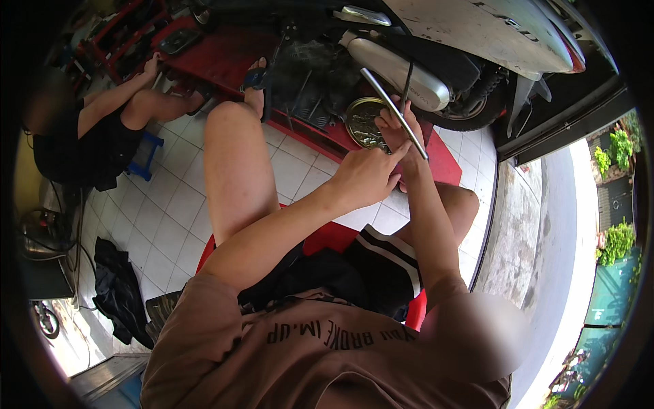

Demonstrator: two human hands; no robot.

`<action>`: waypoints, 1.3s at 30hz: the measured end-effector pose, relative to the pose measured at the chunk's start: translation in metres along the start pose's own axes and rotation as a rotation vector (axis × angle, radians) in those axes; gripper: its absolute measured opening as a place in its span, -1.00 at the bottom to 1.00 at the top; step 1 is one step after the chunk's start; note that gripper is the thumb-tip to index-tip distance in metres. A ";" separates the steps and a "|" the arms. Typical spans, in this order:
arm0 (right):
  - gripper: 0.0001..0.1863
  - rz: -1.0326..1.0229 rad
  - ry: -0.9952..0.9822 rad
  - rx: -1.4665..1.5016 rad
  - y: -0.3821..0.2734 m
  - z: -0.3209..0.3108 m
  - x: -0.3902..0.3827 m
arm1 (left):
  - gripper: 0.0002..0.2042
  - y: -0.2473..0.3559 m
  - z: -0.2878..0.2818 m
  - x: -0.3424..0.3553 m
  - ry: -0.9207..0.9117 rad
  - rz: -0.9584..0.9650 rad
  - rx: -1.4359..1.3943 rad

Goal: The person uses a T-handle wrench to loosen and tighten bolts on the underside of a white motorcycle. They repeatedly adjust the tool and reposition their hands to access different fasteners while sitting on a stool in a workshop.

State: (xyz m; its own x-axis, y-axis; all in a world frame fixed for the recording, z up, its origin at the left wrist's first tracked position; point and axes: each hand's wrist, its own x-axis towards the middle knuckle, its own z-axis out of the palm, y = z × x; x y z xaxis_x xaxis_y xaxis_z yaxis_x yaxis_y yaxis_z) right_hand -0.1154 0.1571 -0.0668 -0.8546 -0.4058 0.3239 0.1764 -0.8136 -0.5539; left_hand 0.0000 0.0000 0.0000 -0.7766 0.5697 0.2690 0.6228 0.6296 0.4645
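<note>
My right hand (398, 129) grips a long silver metal rod-shaped tool (394, 109) that slants from upper left to lower right. Just beside it, my left hand (366, 176) has its fingers closed near the tool's lower end, an index finger touching the shaft. Both hands are raised in front of a round brass-coloured engine part (361, 121) on the side of a white scooter (477, 34). I sit on a red stool (327, 237) with my knees apart.
The scooter stands on a red lift platform (225, 54). Another person (102, 129) sits at the left on a blue stool (148, 146), a hand on the platform. A black cloth (119, 290) lies on the white tiled floor. A concrete driveway and plants lie at right.
</note>
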 end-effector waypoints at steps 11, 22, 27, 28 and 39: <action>-0.54 0.018 0.134 -0.094 0.018 0.010 0.003 | -0.27 0.007 -0.008 -0.007 0.072 -0.197 -0.001; -0.56 0.069 0.039 -0.064 0.007 0.008 0.000 | -0.30 0.005 -0.009 -0.004 0.038 -0.187 0.000; -0.56 0.047 0.212 -0.157 0.009 0.012 -0.006 | -0.28 0.012 -0.022 0.002 0.196 -0.199 -0.044; -0.56 0.040 0.169 -0.134 0.007 0.007 -0.004 | -0.28 0.012 -0.020 0.001 0.202 -0.294 -0.042; -0.57 0.041 0.135 -0.179 0.008 0.010 -0.004 | -0.27 0.008 -0.013 -0.003 0.162 -0.252 -0.066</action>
State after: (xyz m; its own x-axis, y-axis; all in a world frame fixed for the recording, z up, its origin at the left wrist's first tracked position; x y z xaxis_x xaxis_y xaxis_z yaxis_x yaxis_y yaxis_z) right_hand -0.1053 0.1481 -0.0648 -0.9084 -0.3674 0.1994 0.1327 -0.7057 -0.6959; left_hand 0.0061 -0.0037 0.0134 -0.9144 0.3049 0.2663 0.4048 0.7018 0.5862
